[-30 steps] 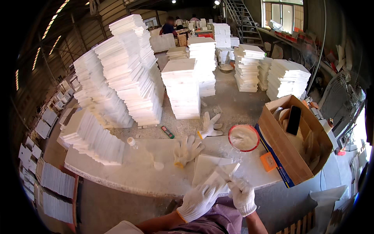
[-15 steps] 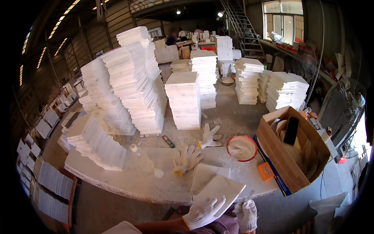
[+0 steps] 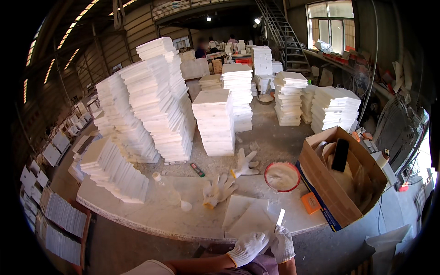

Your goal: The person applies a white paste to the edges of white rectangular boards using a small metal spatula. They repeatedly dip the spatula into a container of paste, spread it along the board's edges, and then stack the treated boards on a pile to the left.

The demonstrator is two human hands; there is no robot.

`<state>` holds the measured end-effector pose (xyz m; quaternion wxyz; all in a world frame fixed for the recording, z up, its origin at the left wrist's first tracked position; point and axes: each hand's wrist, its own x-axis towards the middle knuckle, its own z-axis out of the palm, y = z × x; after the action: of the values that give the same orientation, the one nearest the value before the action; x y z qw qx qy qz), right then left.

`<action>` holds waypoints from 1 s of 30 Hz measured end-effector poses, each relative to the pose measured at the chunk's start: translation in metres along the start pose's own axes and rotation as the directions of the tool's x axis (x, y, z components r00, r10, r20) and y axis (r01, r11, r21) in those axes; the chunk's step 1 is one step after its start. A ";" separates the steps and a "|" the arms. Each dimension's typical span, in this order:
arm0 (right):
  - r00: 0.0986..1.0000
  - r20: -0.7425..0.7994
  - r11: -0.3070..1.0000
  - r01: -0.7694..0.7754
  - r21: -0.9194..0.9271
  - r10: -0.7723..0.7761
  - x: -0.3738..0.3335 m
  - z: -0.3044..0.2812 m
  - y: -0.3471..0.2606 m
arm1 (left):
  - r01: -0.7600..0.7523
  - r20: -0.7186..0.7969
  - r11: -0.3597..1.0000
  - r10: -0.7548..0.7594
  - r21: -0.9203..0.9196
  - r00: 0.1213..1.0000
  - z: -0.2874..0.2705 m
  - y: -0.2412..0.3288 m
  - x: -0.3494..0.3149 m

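At the table's front edge, my gloved left hand (image 3: 250, 247) is closed on the near side of a white marble-like tile (image 3: 253, 219). That tile overlaps another white tile (image 3: 237, 207) lying on the table. Just right of it, my gloved right hand (image 3: 282, 245) grips a thin, flat, bright strip like a scraper blade (image 3: 280, 217), which points up. Its lower end is hidden in the fingers. Beyond the tiles lie two empty work gloves, one glove (image 3: 219, 190) nearer and another glove (image 3: 244, 164) farther off. A red-rimmed bowl of pale powder (image 3: 282, 177) sits to the right.
Tall stacks of white tiles (image 3: 156, 101) stand across the table (image 3: 137, 215), with a leaning row of tiles (image 3: 114, 172) at left. A cardboard box (image 3: 330, 183) holding a dark phone (image 3: 340, 155) stands right, beside an orange box (image 3: 311, 203). A clear bottle (image 3: 167, 188) lies left of the gloves.
My right hand has risen, bringing the bright strip up beside the tile. My left hand has shifted right, and the held tile has turned and sits lower against the one beneath.
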<state>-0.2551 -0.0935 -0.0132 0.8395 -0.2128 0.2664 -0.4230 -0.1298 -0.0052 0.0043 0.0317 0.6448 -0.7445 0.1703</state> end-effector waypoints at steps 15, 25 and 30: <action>0.991 -0.088 0.995 0.093 -0.042 -0.097 0.008 -0.021 0.013 | 0.064 -0.062 0.997 -0.061 0.049 0.996 0.002 -0.005 0.001; 0.988 -0.054 0.958 0.129 -0.258 -0.148 -0.011 -0.027 -0.018 | 0.094 -0.104 0.996 -0.093 0.004 0.990 0.014 -0.004 0.008; 0.980 -0.052 0.880 0.150 -0.450 -0.193 -0.020 -0.017 -0.012 | 0.071 -0.058 0.994 -0.076 -0.082 0.995 -0.001 -0.010 0.010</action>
<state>-0.2828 -0.0862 -0.0141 0.7143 -0.4011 0.3756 -0.4333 -0.1216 -0.0153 0.0101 0.0863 0.6645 -0.7252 0.1586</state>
